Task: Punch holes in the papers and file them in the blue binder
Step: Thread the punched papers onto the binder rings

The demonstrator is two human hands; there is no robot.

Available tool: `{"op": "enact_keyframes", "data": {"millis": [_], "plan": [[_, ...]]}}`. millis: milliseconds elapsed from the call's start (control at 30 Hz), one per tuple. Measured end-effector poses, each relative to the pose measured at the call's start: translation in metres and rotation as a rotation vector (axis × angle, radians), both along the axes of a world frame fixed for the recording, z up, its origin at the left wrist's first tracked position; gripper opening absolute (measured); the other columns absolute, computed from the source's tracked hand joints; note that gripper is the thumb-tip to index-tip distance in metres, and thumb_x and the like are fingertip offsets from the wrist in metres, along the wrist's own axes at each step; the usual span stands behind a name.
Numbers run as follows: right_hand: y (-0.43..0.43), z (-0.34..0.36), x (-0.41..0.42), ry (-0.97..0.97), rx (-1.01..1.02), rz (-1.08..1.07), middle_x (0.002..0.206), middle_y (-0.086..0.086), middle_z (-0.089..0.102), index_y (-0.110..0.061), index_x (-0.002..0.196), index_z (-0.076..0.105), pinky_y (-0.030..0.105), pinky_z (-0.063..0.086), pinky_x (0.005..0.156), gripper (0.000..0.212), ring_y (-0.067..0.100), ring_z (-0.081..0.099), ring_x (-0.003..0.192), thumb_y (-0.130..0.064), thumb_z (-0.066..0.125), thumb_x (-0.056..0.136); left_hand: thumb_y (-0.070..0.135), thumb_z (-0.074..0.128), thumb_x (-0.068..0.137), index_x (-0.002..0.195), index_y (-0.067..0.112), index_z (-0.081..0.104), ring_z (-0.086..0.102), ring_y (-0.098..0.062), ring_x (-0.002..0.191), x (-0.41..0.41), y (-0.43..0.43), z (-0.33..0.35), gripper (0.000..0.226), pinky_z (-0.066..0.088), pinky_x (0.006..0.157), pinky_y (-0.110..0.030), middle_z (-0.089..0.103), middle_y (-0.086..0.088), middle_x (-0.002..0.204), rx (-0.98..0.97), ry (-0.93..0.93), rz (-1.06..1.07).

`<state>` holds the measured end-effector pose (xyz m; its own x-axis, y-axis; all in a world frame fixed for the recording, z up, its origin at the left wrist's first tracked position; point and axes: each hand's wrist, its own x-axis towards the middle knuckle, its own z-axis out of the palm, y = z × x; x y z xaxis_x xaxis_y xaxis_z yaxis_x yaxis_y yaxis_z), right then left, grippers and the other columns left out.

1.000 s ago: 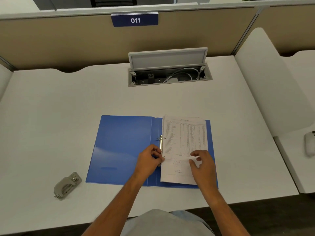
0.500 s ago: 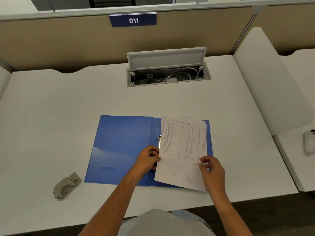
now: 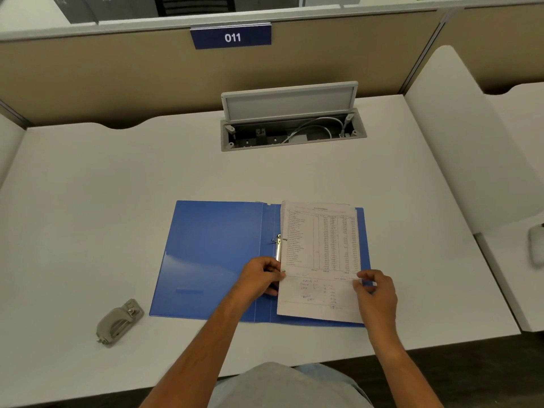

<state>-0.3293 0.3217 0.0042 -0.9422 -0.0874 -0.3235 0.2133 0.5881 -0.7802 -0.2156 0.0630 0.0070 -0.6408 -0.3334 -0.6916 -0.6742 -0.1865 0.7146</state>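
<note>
Papers [image 3: 321, 254] lie squarer on blue binder [image 3: 212, 254], pinched by left hand [image 3: 259, 278] and right hand [image 3: 376, 293]; punch [image 3: 119, 322] sits leftward.

An open-plan office is shown: a white desk [image 3: 117, 187] is enclosed by beige partition panels [image 3: 103, 75], a blue number plate [image 3: 231, 36] reading 011 is fixed at the upper centre, and an open cable hatch [image 3: 291, 119] is set into the desktop.

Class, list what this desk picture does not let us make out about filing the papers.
Head view:
- Print on the papers: too small.
- Lower ring of the blue binder: hidden by the left hand.
- What the left hand pinches, paper or ring: its own grip hides it.
- Pale object at right edge: cut off.
</note>
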Motion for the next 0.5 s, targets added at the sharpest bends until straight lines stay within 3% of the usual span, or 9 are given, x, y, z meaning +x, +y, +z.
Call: {"op": "enact_keyframes", "data": {"millis": [200, 267, 333, 400, 500], "plan": [[0.009, -0.001, -0.007, -0.091, -0.032, -0.058, 0.124, 0.009, 0.068, -0.014, 0.119, 0.067, 0.041, 0.055, 0.095, 0.017, 0.029, 0.063, 0.113, -0.011, 0.073, 0.104, 0.007, 0.079, 0.096, 0.106, 0.008, 0.070, 0.080, -0.026, 0.082, -0.003, 0.002, -0.006, 0.014, 0.070, 0.072, -0.044, 0.080, -0.013, 0.100, -0.092, -0.007, -0.004], [0.013, -0.001, -0.009, -0.101, -0.035, -0.077, 0.125, 0.010, 0.068, -0.013, 0.119, 0.067, 0.048, 0.058, 0.102, 0.016, 0.030, 0.063, 0.116, -0.010, 0.072, 0.104, 0.011, 0.082, 0.095, 0.105, 0.013, 0.071, 0.078, -0.022, 0.079, -0.003, 0.008, -0.008, 0.015, 0.068, 0.068, -0.037, 0.078, -0.008, 0.097, -0.243, 0.008, -0.030], [0.016, 0.000, -0.012, -0.111, -0.040, -0.089, 0.126, 0.011, 0.069, -0.012, 0.119, 0.067, 0.052, 0.059, 0.104, 0.016, 0.031, 0.063, 0.118, -0.008, 0.072, 0.104, 0.015, 0.086, 0.091, 0.105, 0.015, 0.071, 0.074, -0.017, 0.084, -0.001, 0.012, -0.012, 0.020, 0.066, 0.075, -0.031, 0.074, -0.001, 0.097, -0.465, 0.045, -0.064], [0.017, 0.002, -0.012, -0.097, -0.029, -0.083, 0.124, 0.011, 0.069, -0.013, 0.118, 0.067, 0.048, 0.060, 0.099, 0.017, 0.032, 0.065, 0.117, -0.007, 0.073, 0.103, 0.020, 0.089, 0.089, 0.103, 0.018, 0.070, 0.065, -0.008, 0.081, 0.004, 0.014, -0.013, 0.024, 0.057, 0.074, -0.017, 0.067, 0.009, 0.094, -0.647, 0.085, -0.091], [0.016, 0.007, -0.009, 0.081, 0.082, 0.033, 0.117, 0.004, 0.067, -0.021, 0.116, 0.063, 0.043, 0.062, 0.090, 0.024, 0.028, 0.067, 0.104, -0.005, 0.074, 0.101, 0.022, 0.086, 0.091, 0.103, 0.020, 0.072, 0.063, -0.006, 0.082, 0.013, 0.012, -0.018, 0.018, 0.047, 0.071, -0.007, 0.067, 0.009, 0.098, -0.738, 0.125, -0.166]]}}
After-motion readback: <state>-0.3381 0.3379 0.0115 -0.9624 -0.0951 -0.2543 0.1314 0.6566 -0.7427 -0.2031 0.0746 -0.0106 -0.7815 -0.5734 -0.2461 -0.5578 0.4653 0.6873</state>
